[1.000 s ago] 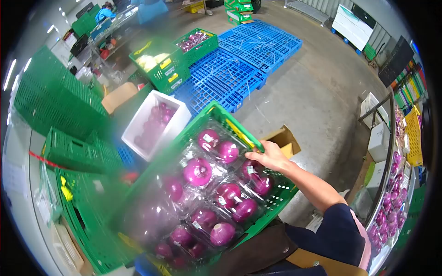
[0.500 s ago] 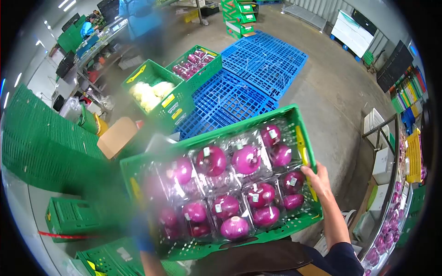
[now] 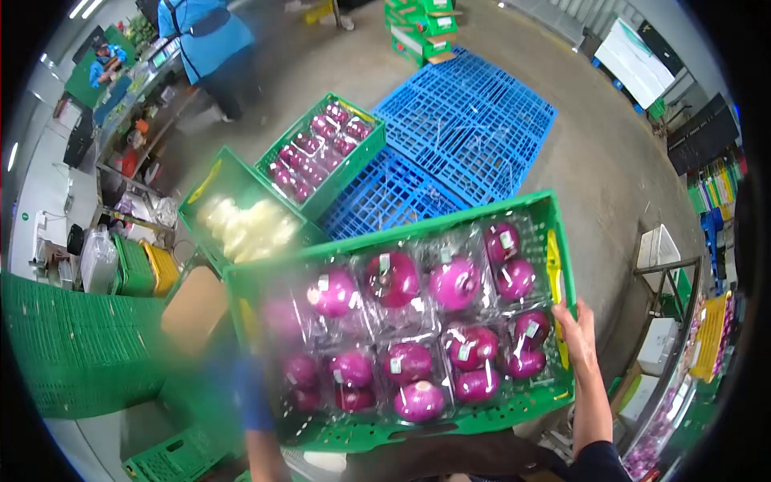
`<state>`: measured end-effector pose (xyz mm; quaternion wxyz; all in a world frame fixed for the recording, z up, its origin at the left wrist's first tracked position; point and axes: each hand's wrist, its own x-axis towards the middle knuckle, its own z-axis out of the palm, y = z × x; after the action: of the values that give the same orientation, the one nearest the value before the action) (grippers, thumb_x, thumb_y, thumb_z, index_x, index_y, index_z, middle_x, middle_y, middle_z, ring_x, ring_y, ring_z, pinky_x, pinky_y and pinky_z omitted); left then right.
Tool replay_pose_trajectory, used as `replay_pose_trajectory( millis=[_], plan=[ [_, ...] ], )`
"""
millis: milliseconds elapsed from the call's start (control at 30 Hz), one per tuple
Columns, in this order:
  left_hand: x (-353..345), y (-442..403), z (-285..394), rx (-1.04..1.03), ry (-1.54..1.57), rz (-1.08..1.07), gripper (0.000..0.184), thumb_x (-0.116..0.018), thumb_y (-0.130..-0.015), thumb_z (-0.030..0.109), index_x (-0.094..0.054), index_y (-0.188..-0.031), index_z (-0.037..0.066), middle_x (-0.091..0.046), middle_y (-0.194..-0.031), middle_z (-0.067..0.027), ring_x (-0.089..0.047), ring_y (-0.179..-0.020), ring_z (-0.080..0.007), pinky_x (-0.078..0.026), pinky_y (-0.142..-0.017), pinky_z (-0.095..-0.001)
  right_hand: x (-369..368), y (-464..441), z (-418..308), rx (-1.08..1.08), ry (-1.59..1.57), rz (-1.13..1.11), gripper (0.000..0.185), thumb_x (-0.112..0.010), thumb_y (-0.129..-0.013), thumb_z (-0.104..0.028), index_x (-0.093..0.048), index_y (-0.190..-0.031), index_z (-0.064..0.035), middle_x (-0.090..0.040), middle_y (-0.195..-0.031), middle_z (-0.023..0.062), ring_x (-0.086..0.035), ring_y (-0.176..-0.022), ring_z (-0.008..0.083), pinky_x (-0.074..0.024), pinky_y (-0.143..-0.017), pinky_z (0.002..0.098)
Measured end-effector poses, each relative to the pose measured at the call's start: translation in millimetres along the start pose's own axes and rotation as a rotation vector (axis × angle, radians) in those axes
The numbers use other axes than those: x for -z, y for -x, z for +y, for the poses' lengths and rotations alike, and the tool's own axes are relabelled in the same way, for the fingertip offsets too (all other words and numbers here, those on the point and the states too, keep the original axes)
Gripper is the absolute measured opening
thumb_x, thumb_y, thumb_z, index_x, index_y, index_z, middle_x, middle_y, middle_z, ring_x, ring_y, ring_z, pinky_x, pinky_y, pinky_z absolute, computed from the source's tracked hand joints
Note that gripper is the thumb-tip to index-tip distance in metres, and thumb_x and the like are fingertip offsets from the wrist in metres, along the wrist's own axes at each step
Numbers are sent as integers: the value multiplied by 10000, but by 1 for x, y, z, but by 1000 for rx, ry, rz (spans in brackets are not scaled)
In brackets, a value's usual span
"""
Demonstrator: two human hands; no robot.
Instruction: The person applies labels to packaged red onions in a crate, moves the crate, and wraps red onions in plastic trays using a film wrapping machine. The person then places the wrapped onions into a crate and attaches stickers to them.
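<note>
A green plastic crate [image 3: 450, 430] of packed red onions is held up in front of my body, tilted towards me. My right hand [image 3: 575, 333] grips its right end near the yellow handle [image 3: 554, 265], thumb over the rim. At the left end is my left hand [image 3: 250, 390], in what looks like a blue glove; a blur covers its fingers. Inside the crate, the red onions [image 3: 454, 283] sit in clear plastic packs in two rows, many with small white labels.
Beyond are blue pallets [image 3: 474, 120], a crate of packed red onions [image 3: 321, 153] and a crate of pale vegetables [image 3: 249, 229]. Stacked green crates [image 3: 80, 345] stand left. A person in blue [image 3: 209, 40] is at the back. On the right is a rack [image 3: 683, 321].
The view has shifted, and the held crate now sits slightly further right and lower. The far onion crate shows more fully. The person in blue is further left in view.
</note>
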<state>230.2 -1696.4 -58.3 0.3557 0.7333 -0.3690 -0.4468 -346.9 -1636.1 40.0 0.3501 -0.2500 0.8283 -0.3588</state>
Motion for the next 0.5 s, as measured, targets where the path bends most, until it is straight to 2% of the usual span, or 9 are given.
replay_pose_trajectory(
  millis=[33, 67, 133, 200, 300, 433, 500],
  plan=[
    [-12, -16, 22, 69, 75, -21, 87, -569, -828, 154, -654, -824, 135, -593, -816, 27, -534, -738, -63, -394, -630, -193, 1, -15, -16, -32, 18, -13, 268, -677, -788, -279, -558, -820, -40, -497, -700, -39, -444, -671, 65, -362, -602, 241],
    [-23, -26, 41, 62, 44, -30, 85, -571, -829, 159, -653, -813, 145, -582, -799, 38, -516, -710, -49, -375, -606, -188, 1, -35, -32, -8, 39, -3, 276, -676, -787, -296, -559, -824, -49, -480, -668, -44, -428, -602, 55, -346, -539, 236],
    [-57, -25, 87, -490, -277, 166, 77, -582, -830, 182, -642, -784, 170, -496, -700, 83, -408, -604, -6, -271, -509, -179, 3, -46, -66, -11, 22, -2, 274, -673, -789, -300, -559, -828, -54, -472, -646, -46, -416, -549, 50, -322, -489, 230],
    [-72, -54, 157, -322, -91, 8, 72, -585, -831, 180, -642, -792, 161, -447, -672, 83, -383, -590, -6, -254, -498, -184, -4, -83, -94, 14, 13, -3, 266, -665, -801, -301, -558, -845, -61, -441, -604, -57, -368, -460, 32, -262, -410, 223],
    [-87, -101, 202, -59, 87, -45, 81, -584, -839, 180, -644, -809, 135, -421, -672, 80, -375, -601, -3, -247, -515, -182, -24, -148, -153, -16, -13, -50, 263, -655, -815, -303, -551, -854, -65, -425, -604, -68, -353, -470, 22, -256, -416, 212],
    [-105, -162, 232, -65, 106, 48, 97, -586, -844, 190, -625, -782, 128, -411, -649, 88, -363, -564, -6, -231, -492, -177, -71, -213, -219, 8, -18, -73, 269, -648, -830, -317, -539, -868, -74, -408, -605, -79, -328, -468, 13, -237, -413, 207],
    [-118, -210, 241, -87, -40, 100, 71, -593, -830, 181, -628, -798, 129, -472, -671, 29, -433, -598, -97, -304, -528, -250, -101, -258, -255, 27, -6, -132, 265, -650, -832, -318, -538, -872, -81, -403, -605, -81, -326, -469, 12, -234, -413, 203]
  ],
)
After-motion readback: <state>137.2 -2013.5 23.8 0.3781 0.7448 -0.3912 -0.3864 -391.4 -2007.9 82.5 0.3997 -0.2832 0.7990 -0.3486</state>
